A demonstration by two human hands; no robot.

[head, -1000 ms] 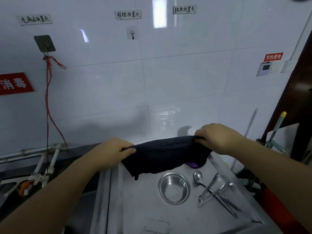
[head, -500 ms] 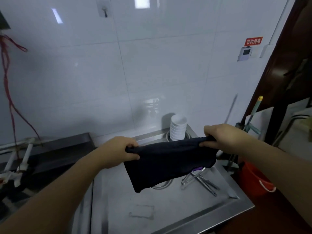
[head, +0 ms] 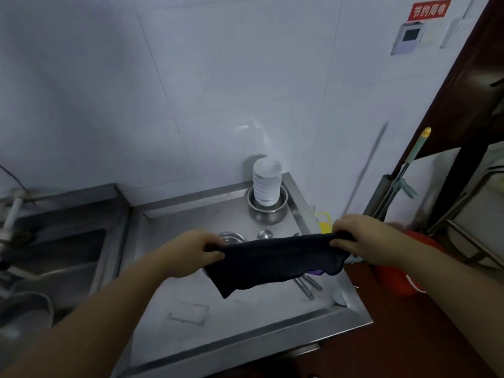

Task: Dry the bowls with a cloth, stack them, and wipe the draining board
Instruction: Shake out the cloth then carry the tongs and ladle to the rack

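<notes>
The left hand [head: 196,245] and the right hand [head: 357,236] each pinch one end of the dark cloth [head: 272,261], pulling it flat above the draining board [head: 245,317], probably to get it ready for the white bowls [head: 266,184] stacked far back.

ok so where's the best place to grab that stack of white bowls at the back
Take the stack of white bowls around its lower half, coming from the front left, fingers wrapped round the sides. It stands upside down and tall in a metal bowl, tight to the wall and the board's right rim, so those sides are closed off.
</notes>
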